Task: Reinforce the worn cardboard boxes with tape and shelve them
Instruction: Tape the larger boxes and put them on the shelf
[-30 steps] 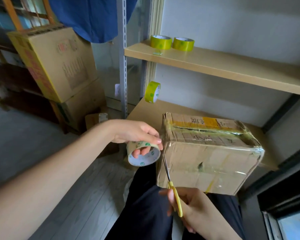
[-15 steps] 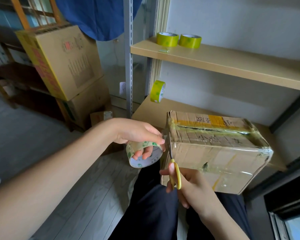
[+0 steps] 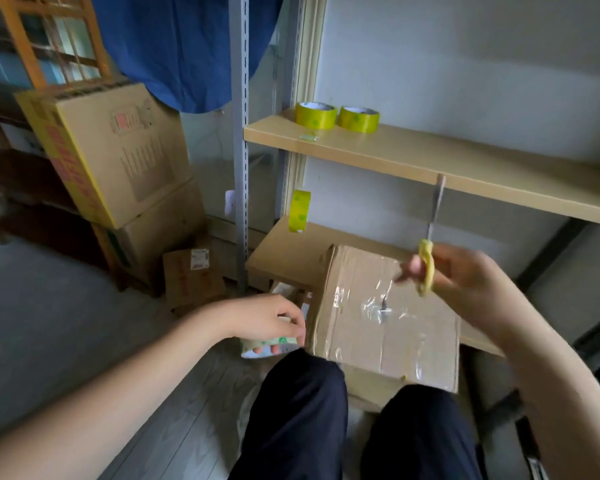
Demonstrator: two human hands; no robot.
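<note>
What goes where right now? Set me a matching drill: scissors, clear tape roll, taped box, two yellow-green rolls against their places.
Things:
1 scissors
2 clear tape roll
3 taped cardboard box
4 two yellow-green tape rolls

Places:
A upper shelf
B left hand
C in front of the knees, against the lower shelf
D right hand, blades up

Pairs: 1-D, 2-B, 3-C, 4-A

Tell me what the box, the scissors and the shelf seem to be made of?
Box: brown cardboard, matte, with glossy clear tape glinting across its top. Scissors: grey blades that look like metal, and yellow handles, probably plastic; motion blur leaves this open. Shelf: pale board with a smooth, faintly shiny face, likely laminated wood, beside a grey slotted upright that looks like metal.
</note>
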